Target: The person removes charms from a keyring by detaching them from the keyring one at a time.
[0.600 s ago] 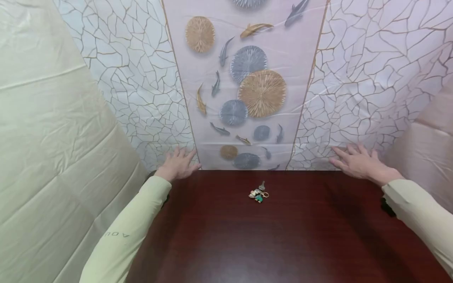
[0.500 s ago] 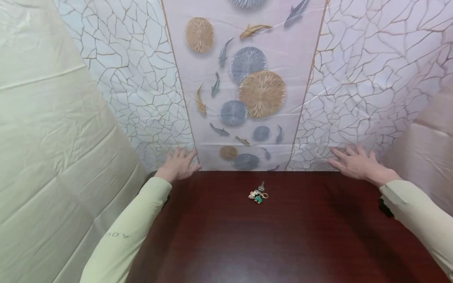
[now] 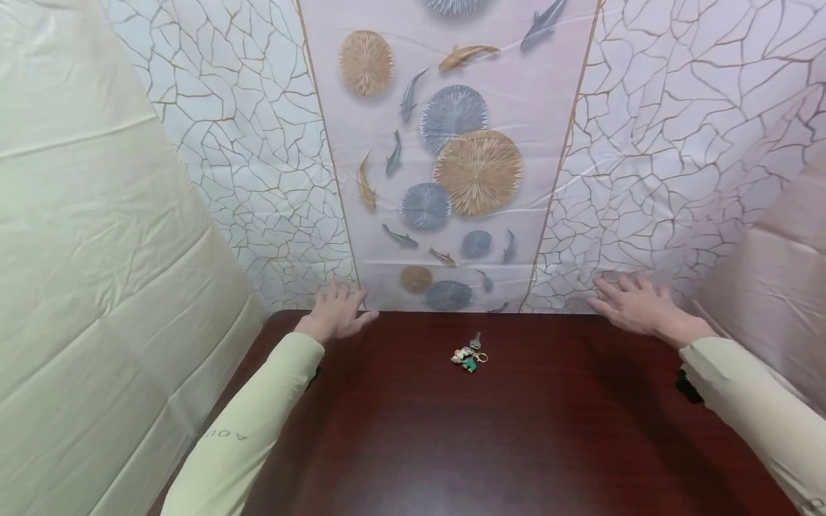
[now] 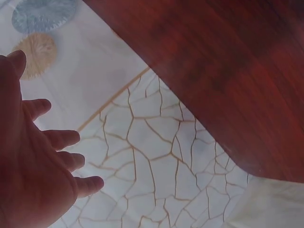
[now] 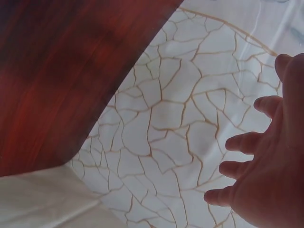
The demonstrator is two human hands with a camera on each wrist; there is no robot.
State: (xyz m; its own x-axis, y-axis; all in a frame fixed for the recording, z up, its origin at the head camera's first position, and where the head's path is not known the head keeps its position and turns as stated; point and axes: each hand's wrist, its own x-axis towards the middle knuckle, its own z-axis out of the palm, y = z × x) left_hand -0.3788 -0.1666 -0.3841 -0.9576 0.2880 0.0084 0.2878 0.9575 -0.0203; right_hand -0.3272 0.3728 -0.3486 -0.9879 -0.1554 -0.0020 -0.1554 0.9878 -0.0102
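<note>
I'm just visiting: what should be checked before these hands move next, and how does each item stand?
1. Left hand free: ok, fingers spread, holding nothing.
2. Right hand free: ok, likewise.
3. Key uncovered: ok, lying in plain view on the table.
4. A hand touching the green charm: not ok, both are apart from it.
5. Key fastened to the ring: cannot tell, too small.

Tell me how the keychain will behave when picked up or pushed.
Picked up, the keychain will probably dangle loosely, since its key and ring look like separate pieces. It is likely light, looking small against the table. Pushed, it may slide rather than roll, since it lies flat and the table looks glossy.
</note>
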